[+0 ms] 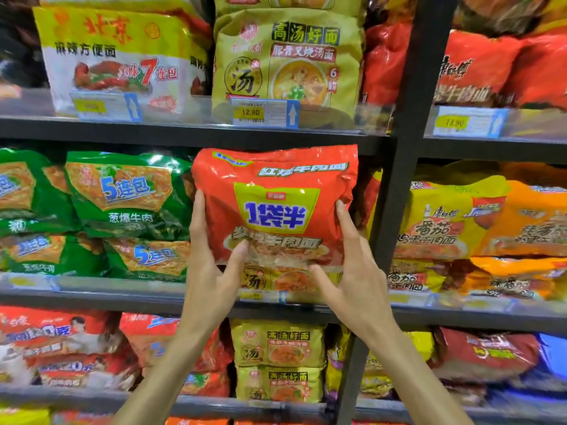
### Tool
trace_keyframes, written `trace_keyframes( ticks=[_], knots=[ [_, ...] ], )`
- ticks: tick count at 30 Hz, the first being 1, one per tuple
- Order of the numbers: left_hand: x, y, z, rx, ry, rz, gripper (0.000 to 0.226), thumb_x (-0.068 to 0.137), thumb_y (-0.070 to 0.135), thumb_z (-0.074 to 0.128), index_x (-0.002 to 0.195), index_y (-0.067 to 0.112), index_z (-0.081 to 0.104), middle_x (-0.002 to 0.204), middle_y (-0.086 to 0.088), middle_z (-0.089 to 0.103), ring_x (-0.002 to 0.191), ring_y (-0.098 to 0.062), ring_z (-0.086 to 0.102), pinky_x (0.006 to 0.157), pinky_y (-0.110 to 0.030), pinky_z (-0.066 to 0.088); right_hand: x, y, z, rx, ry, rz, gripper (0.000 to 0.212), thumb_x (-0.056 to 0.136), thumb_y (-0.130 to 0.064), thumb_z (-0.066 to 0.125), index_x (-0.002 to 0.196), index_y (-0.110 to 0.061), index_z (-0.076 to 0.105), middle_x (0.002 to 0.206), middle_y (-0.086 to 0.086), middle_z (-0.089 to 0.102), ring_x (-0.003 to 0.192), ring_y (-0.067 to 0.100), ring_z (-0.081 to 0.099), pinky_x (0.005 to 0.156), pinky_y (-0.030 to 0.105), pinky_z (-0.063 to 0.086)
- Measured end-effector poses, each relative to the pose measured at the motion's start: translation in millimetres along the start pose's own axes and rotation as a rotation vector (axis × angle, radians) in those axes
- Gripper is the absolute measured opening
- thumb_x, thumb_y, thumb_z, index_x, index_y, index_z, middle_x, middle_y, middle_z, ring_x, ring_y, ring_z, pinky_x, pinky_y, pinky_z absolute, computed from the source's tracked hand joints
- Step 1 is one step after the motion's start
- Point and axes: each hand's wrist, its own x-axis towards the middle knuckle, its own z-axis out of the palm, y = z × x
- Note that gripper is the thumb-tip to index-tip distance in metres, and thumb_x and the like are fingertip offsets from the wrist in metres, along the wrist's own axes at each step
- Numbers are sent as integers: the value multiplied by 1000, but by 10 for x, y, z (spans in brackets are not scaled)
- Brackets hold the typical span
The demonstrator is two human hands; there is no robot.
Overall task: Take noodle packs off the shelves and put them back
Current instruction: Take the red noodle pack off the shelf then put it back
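Head view: red noodle pack [276,207] held upright with both hands, in front of the middle shelf [92,297], its top edge just under the shelf above. Left hand [211,271] clamped on the pack's left edge, thumb pressed on the lower front. Right hand [352,271] gripping the right edge, thumb on the lower front too. Green packs [122,191] stacked just to the left, yellow and orange packs [460,222] beyond the dark upright post [395,179] on the right. Yellow pack [276,279] lying directly beneath.
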Motion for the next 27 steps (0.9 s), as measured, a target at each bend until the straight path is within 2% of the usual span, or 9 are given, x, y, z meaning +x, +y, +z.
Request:
trace_keyframes(
  ticks=[2, 4, 7, 10, 12, 15, 19, 23, 27],
  knots=[
    [-17, -16, -53, 7, -14, 8, 86, 100, 17, 60, 163, 35, 4, 163, 32, 14, 150, 9, 20, 115, -5, 22, -30, -39, -35, 3, -3, 9, 104, 90, -35, 72, 148, -61, -11, 123, -22, 38, 108, 4, 58, 66, 16, 46],
    [-20, -42, -88, -4, -52, -37, 85, 102, 24, 58, 163, 36, 0, 157, 43, 11, 147, 15, 19, 112, -2, 21, -7, -92, -46, -47, -29, 12, 104, 90, -38, 70, 147, -62, -14, 124, -18, 43, 119, 12, 55, 65, 23, 44],
    [5, -46, -112, -32, -86, -30, 83, 103, 32, 57, 162, 38, -1, 148, 56, 11, 146, 18, 16, 117, -9, 18, 37, -146, -62, -92, -77, 40, 105, 91, -44, 67, 144, -62, -22, 137, -10, 49, 127, 18, 50, 70, 33, 46],
    [44, -41, -136, -60, -119, -65, 83, 104, 23, 57, 162, 37, 0, 134, 65, 15, 131, 33, 22, 102, 6, 22, 58, -178, -94, 2, -134, 102, 105, 91, -43, 67, 142, -66, -21, 146, -13, 45, 133, 17, 47, 89, 47, 52],
    [62, -22, -182, -116, -131, -92, 84, 103, 22, 57, 160, 45, 0, 146, 53, 17, 134, 29, 26, 99, 7, 26, 62, -227, -92, 145, -170, 128, 103, 92, -35, 69, 145, -65, -14, 150, -16, 41, 137, 13, 45, 102, 50, 48],
    [67, -2, -240, -200, -160, -100, 83, 102, 25, 58, 158, 52, 3, 166, 24, 18, 146, 13, 28, 107, 0, 29, 25, -319, -85, 255, -168, 142, 98, 95, -23, 68, 149, -62, -3, 146, -24, 41, 133, 3, 50, 109, 45, 45],
    [49, 33, -331, -249, -189, -62, 80, 104, 22, 58, 158, 52, 7, 167, 21, 18, 150, 3, 29, 120, -20, 31, -48, -463, -153, 272, -133, 176, 95, 94, -17, 67, 152, -59, 4, 136, -33, 47, 116, -5, 60, 101, 35, 52],
    [-39, 63, -492, -264, -218, -36, 80, 105, 17, 57, 158, 49, 8, 169, 9, 20, 153, -8, 28, 125, -39, 27, -204, -700, -238, 274, -106, 191, 94, 94, -17, 68, 153, -56, 7, 129, -53, 37, 117, -9, 58, 98, 44, 54],
    [-195, 168, -715, -296, -266, -24, 79, 105, 13, 55, 161, 41, 6, 169, 6, 21, 153, -11, 30, 125, -43, 28, -470, -990, -317, 294, -71, 215, 92, 95, -13, 67, 155, -52, 9, 134, -51, 32, 119, -11, 56, 99, 34, 55]
  ],
)
